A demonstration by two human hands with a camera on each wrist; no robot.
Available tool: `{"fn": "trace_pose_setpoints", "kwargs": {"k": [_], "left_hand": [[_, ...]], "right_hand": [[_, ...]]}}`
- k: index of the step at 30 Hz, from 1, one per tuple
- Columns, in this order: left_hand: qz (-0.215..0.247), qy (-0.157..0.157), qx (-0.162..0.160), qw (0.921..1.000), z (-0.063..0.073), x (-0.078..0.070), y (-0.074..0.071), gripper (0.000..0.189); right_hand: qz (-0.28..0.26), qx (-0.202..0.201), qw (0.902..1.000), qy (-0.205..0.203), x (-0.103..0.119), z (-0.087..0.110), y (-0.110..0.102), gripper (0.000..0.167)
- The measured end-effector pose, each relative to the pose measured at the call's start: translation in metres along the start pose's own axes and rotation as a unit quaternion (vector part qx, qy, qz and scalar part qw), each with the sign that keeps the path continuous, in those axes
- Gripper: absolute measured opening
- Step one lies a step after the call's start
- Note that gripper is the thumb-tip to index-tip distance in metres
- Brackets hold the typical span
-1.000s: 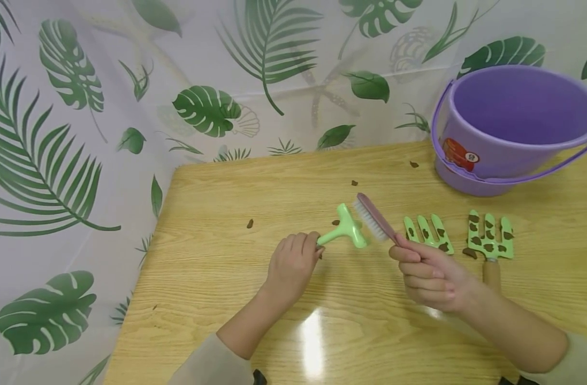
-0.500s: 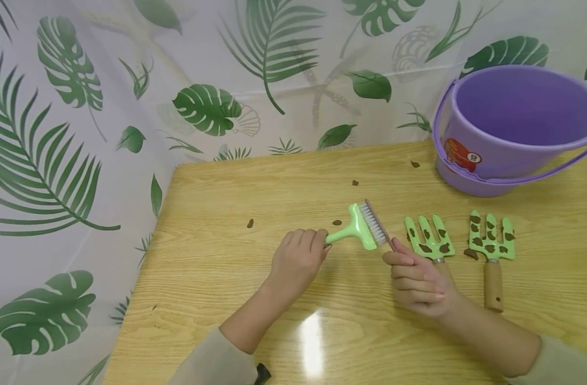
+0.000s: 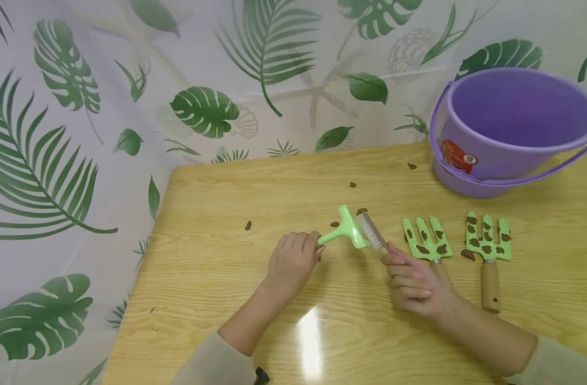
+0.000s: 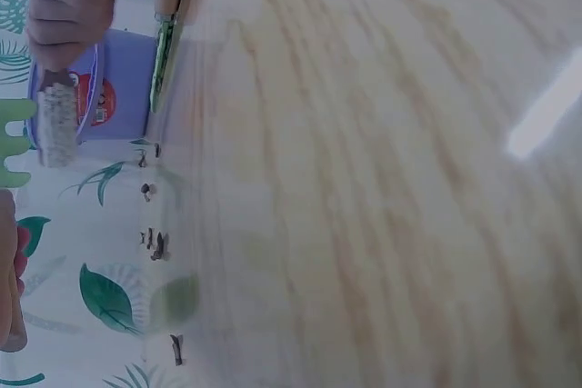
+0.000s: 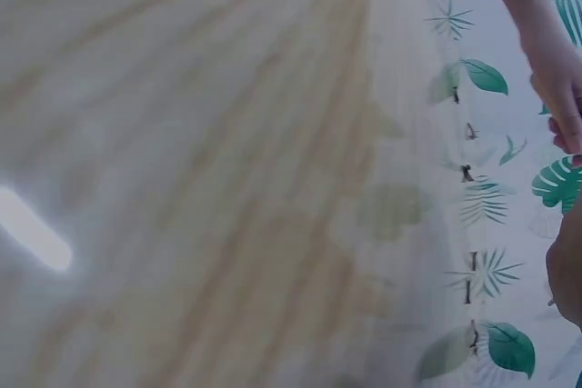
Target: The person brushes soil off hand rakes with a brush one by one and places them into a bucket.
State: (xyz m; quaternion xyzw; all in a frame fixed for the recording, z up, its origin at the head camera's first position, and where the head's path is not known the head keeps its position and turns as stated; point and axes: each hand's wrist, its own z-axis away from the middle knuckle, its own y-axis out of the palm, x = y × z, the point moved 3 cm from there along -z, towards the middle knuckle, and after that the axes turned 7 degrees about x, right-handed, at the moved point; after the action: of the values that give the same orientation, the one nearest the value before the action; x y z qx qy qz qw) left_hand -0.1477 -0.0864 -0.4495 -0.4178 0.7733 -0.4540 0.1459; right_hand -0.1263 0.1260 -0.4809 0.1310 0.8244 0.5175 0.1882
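Note:
My left hand (image 3: 293,262) grips a small green garden hand fork (image 3: 346,230) above the table, its head seen nearly edge-on. In the left wrist view its green tines (image 4: 13,141) and wooden handle (image 4: 15,324) show. My right hand (image 3: 416,283) holds a brush (image 3: 374,229) by its handle, with white bristles facing the fork's head. The bristles lie close against the fork's edge; contact is hard to tell. Two more green forks lie to the right, one (image 3: 429,240) partly behind my right hand, the other (image 3: 489,240) fully visible. Both bear brown flakes.
A purple bucket (image 3: 524,123) with its handle down stands at the back right of the wooden table (image 3: 201,294). Loose brown flakes, such as one flake (image 3: 248,225), are scattered on the tabletop. A leaf-patterned sheet (image 3: 283,128) hangs behind.
The brush came left and down against the fork's head. The fork shifted right to meet it, then back left. A brown flake now shows by the brush's tip.

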Motion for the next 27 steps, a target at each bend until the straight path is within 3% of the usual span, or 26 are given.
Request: {"fn": "trace_pose_setpoints", "kwargs": {"k": [3, 8, 13, 21, 27], "left_hand": [[0.000, -0.005, 0.009, 0.9999, 0.002, -0.001, 0.001, 0.022], [-0.005, -0.011, 0.024, 0.9996, 0.001, -0.001, 0.002, 0.023], [-0.013, -0.010, 0.023, 0.9996, 0.000, -0.001, 0.005, 0.025], [-0.021, 0.017, 0.005, 0.9996, 0.000, -0.004, 0.004, 0.035], [0.002, 0.036, 0.013, 0.9993, -0.002, -0.009, 0.002, 0.034]], "right_hand": [[-0.007, 0.034, 0.9994, -0.005, 0.001, -0.005, 0.007, 0.032], [0.008, 0.084, 0.9962, 0.022, -0.007, -0.012, 0.021, 0.034], [0.013, 0.107, 0.9933, 0.042, -0.020, -0.014, 0.025, 0.035], [0.034, 0.105, 0.9934, 0.032, -0.025, -0.012, 0.015, 0.034], [0.077, 0.072, 0.9943, 0.017, -0.024, -0.013, 0.014, 0.036]]}}
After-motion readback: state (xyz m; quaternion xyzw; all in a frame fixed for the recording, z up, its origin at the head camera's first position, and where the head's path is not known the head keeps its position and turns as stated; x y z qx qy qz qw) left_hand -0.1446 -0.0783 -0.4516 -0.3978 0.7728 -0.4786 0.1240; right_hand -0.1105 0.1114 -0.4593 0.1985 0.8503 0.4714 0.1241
